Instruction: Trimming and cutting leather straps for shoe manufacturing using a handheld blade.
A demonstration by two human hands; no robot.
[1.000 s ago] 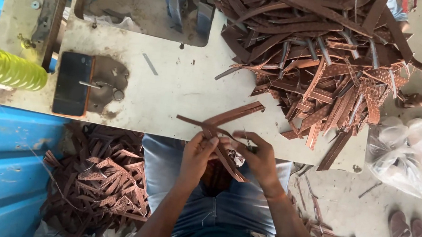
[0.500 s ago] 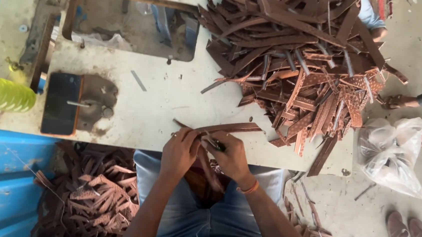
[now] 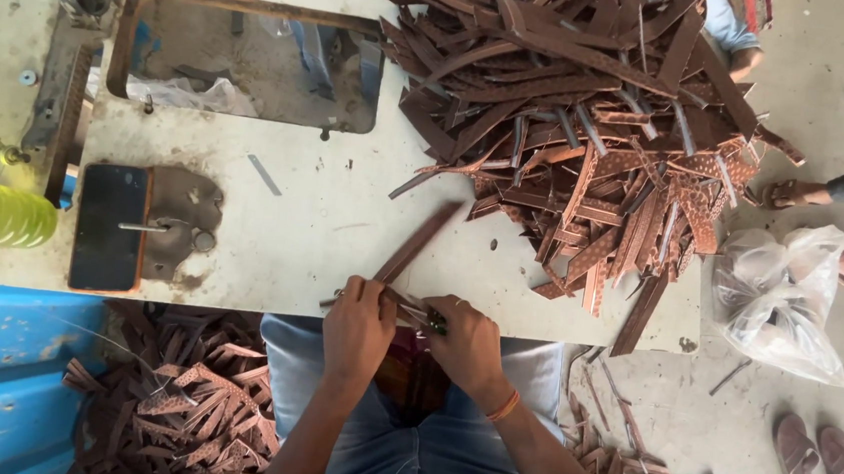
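Both hands sit lower than half a second ago, now at the near edge of the sewing table (image 3: 321, 249). Left hand (image 3: 357, 324) and right hand (image 3: 466, 343) are curled, pinching one end of a brown leather strap (image 3: 420, 242), which lies flatter, angled toward the strap pile (image 3: 592, 120). Phone (image 3: 108, 226) unmoved.

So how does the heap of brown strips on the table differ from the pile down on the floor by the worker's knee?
The table heap is bigger and holds long, mostly dark strips, some perforated; the floor pile is smaller, with shorter, paler, pointed pieces. The table heap lies beyond both hands; the floor pile lies below the table edge. Both are brown strips, loosely jumbled.
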